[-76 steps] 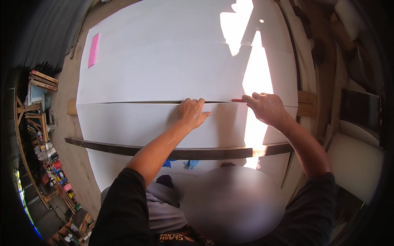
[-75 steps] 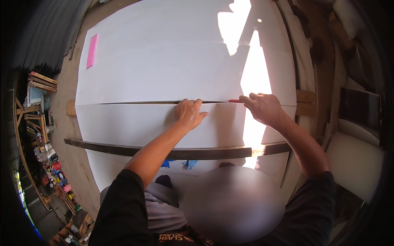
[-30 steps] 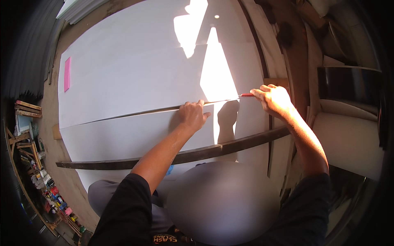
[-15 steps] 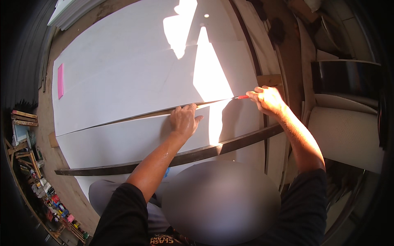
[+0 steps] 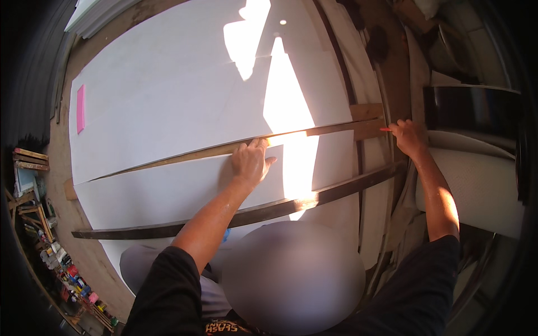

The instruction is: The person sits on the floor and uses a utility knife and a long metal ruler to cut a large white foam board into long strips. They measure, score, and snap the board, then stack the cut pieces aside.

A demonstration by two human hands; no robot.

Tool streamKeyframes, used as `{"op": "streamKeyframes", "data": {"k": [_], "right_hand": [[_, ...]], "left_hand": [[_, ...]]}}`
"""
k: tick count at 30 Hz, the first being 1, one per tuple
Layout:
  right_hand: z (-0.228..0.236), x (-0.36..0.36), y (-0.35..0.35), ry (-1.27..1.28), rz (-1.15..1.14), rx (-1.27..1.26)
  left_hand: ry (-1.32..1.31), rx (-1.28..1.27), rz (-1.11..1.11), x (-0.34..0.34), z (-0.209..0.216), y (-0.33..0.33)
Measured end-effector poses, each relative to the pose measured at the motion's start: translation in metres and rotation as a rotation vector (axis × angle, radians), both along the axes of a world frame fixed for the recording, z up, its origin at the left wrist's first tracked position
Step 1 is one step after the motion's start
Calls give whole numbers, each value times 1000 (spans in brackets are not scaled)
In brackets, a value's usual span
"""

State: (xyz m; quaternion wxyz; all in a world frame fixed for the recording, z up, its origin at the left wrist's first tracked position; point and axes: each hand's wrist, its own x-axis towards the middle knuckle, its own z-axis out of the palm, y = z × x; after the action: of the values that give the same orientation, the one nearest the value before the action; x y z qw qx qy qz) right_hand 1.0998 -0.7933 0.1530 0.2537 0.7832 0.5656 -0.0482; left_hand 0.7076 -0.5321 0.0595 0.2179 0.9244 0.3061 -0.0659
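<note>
A large white sheet (image 5: pixel 168 101) and a narrower white strip (image 5: pixel 168 182) lie on the work surface, parted by a slanting gap. Brown wood (image 5: pixel 196 152) shows in that gap, which widens toward the right. My left hand (image 5: pixel 250 162) rests on the strip at the gap's edge, its fingertips by the wood and its thumb spread. Beyond the right ends of the sheets, my right hand (image 5: pixel 410 137) grips a red cutter knife (image 5: pixel 385 129) in closed fingers. Its tip points left, above brown boards; the blade is hard to make out.
A long dark straight bar (image 5: pixel 252 215) crosses the nearer white material. A pink piece (image 5: pixel 81 108) lies at the far left of the sheet. Paint containers and tools (image 5: pixel 73 277) crowd the lower left. White sheets (image 5: pixel 103 17) are stacked at upper left, and a pale panel (image 5: pixel 476 182) stands right.
My right hand has drawn the cutter knife to the right, off the sheet's end. The gap between the sheet and strip has opened wider, showing more wood. My left hand stays put.
</note>
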Motion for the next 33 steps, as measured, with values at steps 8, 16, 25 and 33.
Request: {"op": "streamKeyframes", "data": {"k": [8, 16, 25, 33], "right_hand": [[-40, -143, 49, 642, -102, 668], [-108, -336, 147, 846, 197, 483], [-118, -422, 235, 748, 636, 672], [-98, -353, 326, 310, 337, 114]], "left_hand": [[-34, -72, -222, -61, -17, 59], [3, 81, -228, -211, -16, 138], [-49, 133, -11, -286, -16, 154], [11, 142, 244, -307, -22, 201]]}}
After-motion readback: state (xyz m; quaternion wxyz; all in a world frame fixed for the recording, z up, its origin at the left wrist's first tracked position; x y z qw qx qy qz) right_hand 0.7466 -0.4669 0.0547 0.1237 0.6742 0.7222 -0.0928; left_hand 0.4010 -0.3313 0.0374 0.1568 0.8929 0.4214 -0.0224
